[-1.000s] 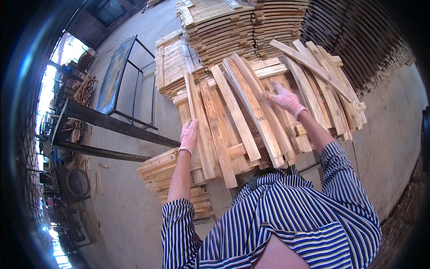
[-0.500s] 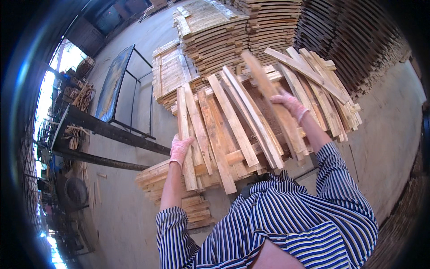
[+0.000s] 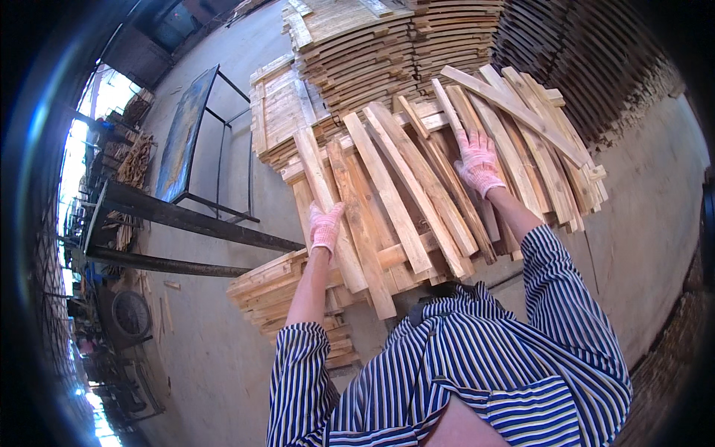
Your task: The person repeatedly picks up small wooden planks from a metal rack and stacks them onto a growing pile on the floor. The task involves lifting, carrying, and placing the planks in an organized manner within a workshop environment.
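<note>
My left hand (image 3: 326, 226), in a pinkish-white glove, is closed around the edge of a pale wooden slat (image 3: 316, 165) at the left end of a loose row. My right hand (image 3: 478, 162), gloved the same way, lies with fingers stretched out over slats right of the middle. Several more slats (image 3: 387, 197) lie side by side between my hands, pointing away from me at slightly different angles. They rest across a wooden stack (image 3: 275, 283) in front of my body. One slat (image 3: 514, 115) lies slantwise over the others at the right.
Tall piles of wooden boards (image 3: 357, 71) stand behind the row, with darker stacks (image 3: 573, 59) at the far right. A dark metal frame (image 3: 201, 223) reaches in from the left near the stack. Beyond it stands a metal-framed table (image 3: 186, 134). A round wheel-like object (image 3: 131, 313) is at the left.
My left hand has moved right and slightly away from me, shifting the leftmost slat. My right hand has let go of the slat it was moving and now lies spread on the row.
</note>
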Demonstrator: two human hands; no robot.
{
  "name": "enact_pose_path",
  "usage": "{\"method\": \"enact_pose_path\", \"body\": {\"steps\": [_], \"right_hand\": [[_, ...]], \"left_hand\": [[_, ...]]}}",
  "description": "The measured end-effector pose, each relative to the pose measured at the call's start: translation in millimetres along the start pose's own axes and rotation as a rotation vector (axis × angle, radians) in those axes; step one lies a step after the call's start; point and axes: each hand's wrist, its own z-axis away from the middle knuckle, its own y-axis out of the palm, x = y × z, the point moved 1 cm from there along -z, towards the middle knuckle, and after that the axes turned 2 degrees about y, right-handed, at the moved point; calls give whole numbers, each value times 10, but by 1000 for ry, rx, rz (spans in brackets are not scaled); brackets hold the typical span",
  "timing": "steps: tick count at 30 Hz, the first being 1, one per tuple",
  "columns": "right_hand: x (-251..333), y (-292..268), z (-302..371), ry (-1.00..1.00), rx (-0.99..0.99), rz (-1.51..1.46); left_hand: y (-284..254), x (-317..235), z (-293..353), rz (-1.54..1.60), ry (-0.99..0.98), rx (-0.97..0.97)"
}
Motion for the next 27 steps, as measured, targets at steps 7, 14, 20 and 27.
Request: {"method": "enact_pose_path", "body": {"steps": [7,14,20,27], "right_hand": [[-205,-47,-54,-25,95,63],[15,3,144,-68,-181,101],[25,-132,250,-51,-106,-272],[72,-489,212,115,94,-395]], "left_hand": [[-379,-480,447,-204,-159,143],[-23,-414,263,-508,-257,-167],[-209,-11,123,-457,-185,-150],[-302,-129,250,-564,-218,-176]]}}
